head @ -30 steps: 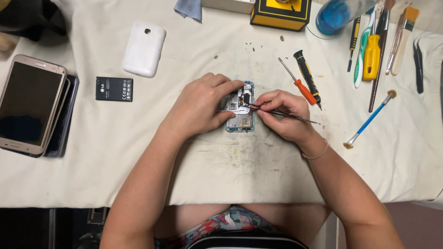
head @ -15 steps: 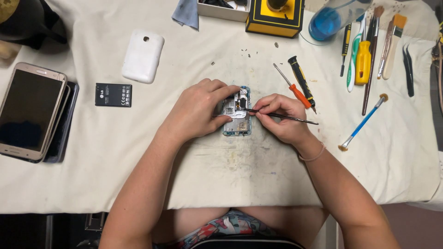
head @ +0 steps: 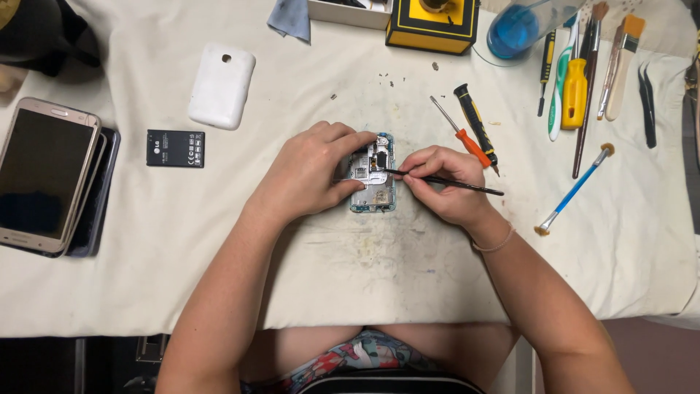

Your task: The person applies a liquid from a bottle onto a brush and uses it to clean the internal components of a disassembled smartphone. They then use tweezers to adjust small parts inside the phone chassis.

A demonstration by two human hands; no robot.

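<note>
Opened phone (head: 373, 175) sits mid-frame on the desk (head: 364, 270), my left hand (head: 310, 171) gripping its side and my right hand (head: 445, 182) pinching a thin black tool (head: 445, 180), tip in the board. Back cover (head: 221, 85) and battery (head: 175, 148) are already off at upper left, so I'd guess teardown's partway, guts still in.

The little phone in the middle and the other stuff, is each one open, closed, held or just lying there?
Small opened phone with bare circuit board: back off, held.
Left hand: gripping phone.
Right hand: holding thin black tool, tip on board.
White back cover: off, lying flat.
Black rectangular battery: out, lying flat.
</note>
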